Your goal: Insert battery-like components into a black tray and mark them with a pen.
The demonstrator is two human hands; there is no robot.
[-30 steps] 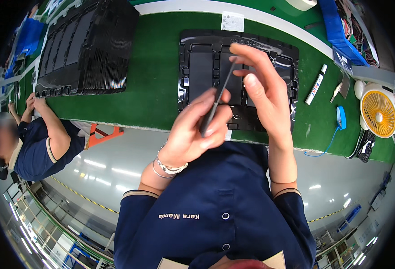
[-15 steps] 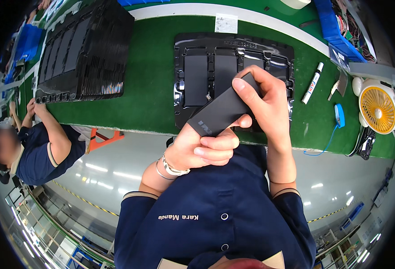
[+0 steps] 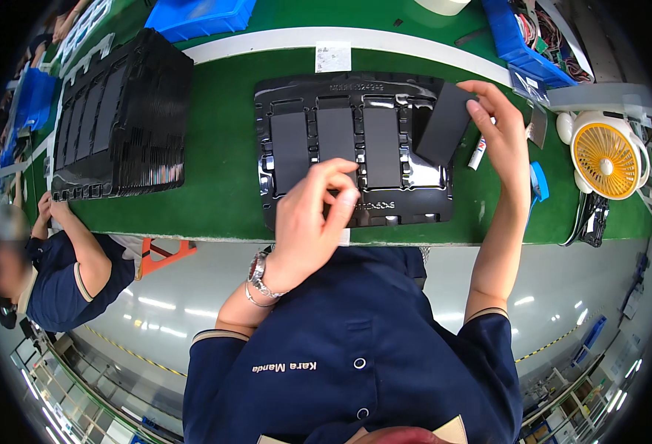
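My right hand [image 3: 500, 126] pinches a flat black rectangular block [image 3: 444, 122] near its upper right end. The block is tilted over the rightmost compartment of a glossy black plastic tray [image 3: 407, 212]; whether it touches the tray I cannot tell. Three like blocks lie side by side in the other compartments: a left block [image 3: 289, 140], a middle block [image 3: 335, 133] and a right block [image 3: 382, 148]. My left hand [image 3: 311, 222] is above the tray's near edge, fingers loosely bent and apart, with nothing in it.
A tall stack of black trays [image 3: 152, 118] stands at left, near a seated co-worker [image 3: 67, 274]. On the green table [image 3: 222, 148] are a white marker [image 3: 477, 154], partly behind my right hand, a blue strap [image 3: 538, 181], a yellow-white fan [image 3: 606, 159] and a blue bin of wires [image 3: 518, 44].
My hands have parted. The right hand has carried the block away from my left hand to the tray's right end; the left has let go of it. The view has shifted slightly.
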